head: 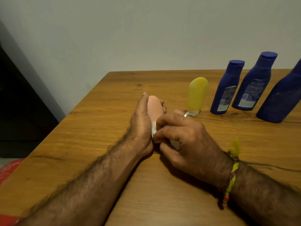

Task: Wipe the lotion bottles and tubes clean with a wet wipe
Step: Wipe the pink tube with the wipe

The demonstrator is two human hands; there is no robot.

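Note:
A pale pink tube (155, 108) stands near the middle of the wooden table (101, 128). My left hand (141, 121) wraps around its left side and holds it. My right hand (184, 137) presses a white wet wipe (153, 128) against the tube's lower part; most of the wipe is hidden under the fingers. A yellow tube (196, 95) stands on its cap just behind my right hand. Three dark blue lotion bottles stand at the right: a small one (226, 88), a taller one (254, 84), and a large one (283, 98) cut off by the frame edge.
A grey wall (130, 30) runs behind the table's far edge. A thin dark cable (270, 166) lies on the table at the right. Something red (8, 170) shows beyond the table's left edge, with a dark area further left.

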